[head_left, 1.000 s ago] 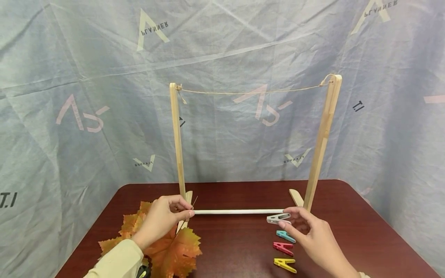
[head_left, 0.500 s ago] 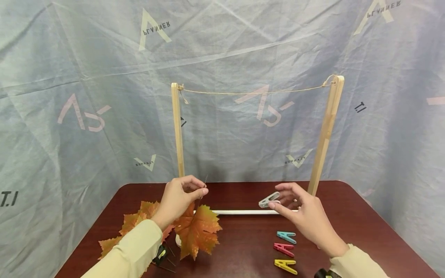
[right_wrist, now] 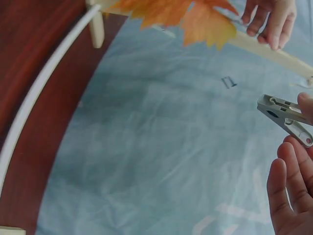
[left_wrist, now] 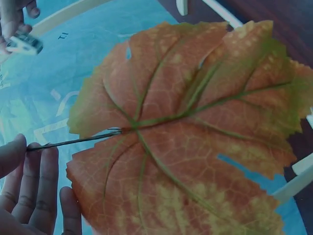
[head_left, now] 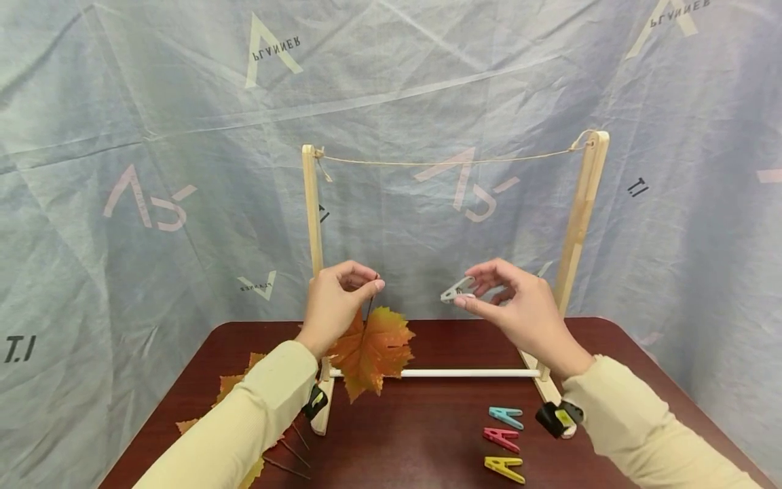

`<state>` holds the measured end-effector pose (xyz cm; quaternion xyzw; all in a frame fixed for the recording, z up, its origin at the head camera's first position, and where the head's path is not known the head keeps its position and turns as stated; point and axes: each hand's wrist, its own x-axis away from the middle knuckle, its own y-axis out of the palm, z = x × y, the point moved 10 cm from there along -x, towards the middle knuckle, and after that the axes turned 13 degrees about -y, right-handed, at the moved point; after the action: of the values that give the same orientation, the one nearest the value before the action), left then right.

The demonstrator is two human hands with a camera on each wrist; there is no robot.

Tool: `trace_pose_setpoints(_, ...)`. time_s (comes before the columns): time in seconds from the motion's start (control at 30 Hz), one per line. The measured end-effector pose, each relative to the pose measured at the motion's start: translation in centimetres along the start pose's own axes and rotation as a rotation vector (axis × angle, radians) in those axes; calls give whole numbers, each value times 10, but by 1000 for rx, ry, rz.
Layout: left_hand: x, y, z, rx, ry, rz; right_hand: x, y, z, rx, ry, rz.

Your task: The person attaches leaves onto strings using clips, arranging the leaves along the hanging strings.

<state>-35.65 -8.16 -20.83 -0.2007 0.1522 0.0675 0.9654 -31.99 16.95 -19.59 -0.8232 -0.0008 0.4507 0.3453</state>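
Observation:
My left hand (head_left: 339, 299) pinches the thin dark stem of an orange maple leaf (head_left: 373, 346) between thumb and fingertips. The leaf hangs below the hand, in front of the frame's left post, and its veined surface (left_wrist: 181, 112) fills much of the left wrist view. Across from it, my right hand (head_left: 513, 299) holds a pale grey clothespin (head_left: 457, 291) by its handles, between thumb and fingers. In the right wrist view the clothespin (right_wrist: 283, 117) points toward the left hand, with its tip together. Leaf and clothespin are apart, both below the string (head_left: 440, 163).
A wooden frame has a left post (head_left: 313, 210), a right post (head_left: 580, 224) and a white bottom rod (head_left: 470, 373). Blue (head_left: 506, 417), red (head_left: 501, 438) and yellow (head_left: 504, 468) clothespins lie on the dark red table (head_left: 427, 435). More leaves (head_left: 229, 388) lie at left, partly behind my sleeve.
My left hand has lifted the maple leaf off the table, up and to the right. My right hand has risen with the grey clothespin, drifting slightly left.

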Motion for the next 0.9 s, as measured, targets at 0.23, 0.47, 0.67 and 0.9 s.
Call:
trace_pose_setpoints(0.23, -19, 1, 16, 21, 9, 61, -42, -6, -8, -60, 10, -1)
trace_pose_setpoints(0.47, -39, -7, 34, 28, 38, 153, -85, -21, -21, -53, -13, 71)
trace_pose_setpoints(0.67, -55, -12, 50, 41, 43, 221, -115, -27, -28, -48, -21, 115)
trace_pose_setpoints(0.9, -67, -14, 58, 31, -5, 291, -146, -30, -31, -47, -17, 170)
